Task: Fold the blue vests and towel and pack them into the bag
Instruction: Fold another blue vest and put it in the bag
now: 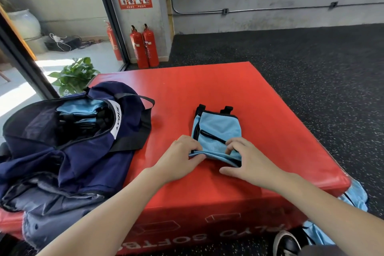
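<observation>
A light blue vest [218, 129] with black trim lies folded into a small rectangle on the red soft box [207, 89]. My left hand [179, 158] pinches the vest's near left corner. My right hand [247, 158] grips its near right edge, fingers curled into the fabric. To the left lies the open navy bag [68, 137], with folded blue vests [83, 108] inside it. More blue vests [355, 195] hang off the box's near right corner toward the floor.
Three red fire extinguishers [143, 45] stand by the wall at the back. A green plant [74, 75] sits behind the bag. Dark speckled floor [311, 58] surrounds the box. A black shoe [286, 243] shows at the bottom right.
</observation>
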`<control>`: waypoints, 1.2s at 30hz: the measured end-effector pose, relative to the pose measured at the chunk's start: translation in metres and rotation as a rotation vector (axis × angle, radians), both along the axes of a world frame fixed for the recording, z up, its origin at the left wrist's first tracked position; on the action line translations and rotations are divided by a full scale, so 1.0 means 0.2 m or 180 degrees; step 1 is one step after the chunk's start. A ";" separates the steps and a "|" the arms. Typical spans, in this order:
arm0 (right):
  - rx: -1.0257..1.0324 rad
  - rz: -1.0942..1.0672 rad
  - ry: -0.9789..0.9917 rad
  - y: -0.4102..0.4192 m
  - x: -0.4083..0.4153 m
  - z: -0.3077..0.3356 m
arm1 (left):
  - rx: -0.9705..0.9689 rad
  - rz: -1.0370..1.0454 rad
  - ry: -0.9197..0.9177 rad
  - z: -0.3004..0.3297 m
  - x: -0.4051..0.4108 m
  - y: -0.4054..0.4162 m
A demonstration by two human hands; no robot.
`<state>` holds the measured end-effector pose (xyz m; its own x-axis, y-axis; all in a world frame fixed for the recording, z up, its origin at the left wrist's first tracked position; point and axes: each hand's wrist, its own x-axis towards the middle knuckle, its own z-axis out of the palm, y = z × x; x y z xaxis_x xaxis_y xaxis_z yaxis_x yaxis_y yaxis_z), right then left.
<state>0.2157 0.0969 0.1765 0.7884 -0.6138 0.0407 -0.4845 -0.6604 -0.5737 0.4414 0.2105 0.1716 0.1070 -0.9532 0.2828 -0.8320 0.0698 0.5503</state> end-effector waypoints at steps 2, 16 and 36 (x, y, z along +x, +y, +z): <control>-0.0052 -0.0067 -0.0100 -0.01 -0.02 0.00 | 0.0203 0.0180 0.0190 0.02 -0.02 0.01; 0.0904 -0.0232 -0.0395 -0.09 -0.07 0.10 | 0.0084 0.0197 0.0884 0.13 -0.15 0.07; 0.0512 -0.0885 -0.0661 -0.26 0.09 -0.05 | 0.0545 0.1179 0.0796 -0.01 -0.03 -0.10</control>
<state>0.2342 0.0456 0.1659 0.5761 -0.8146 0.0678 -0.4950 -0.4136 -0.7641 0.4359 0.1909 0.1704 0.4930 -0.8687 0.0473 -0.6245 -0.3155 0.7145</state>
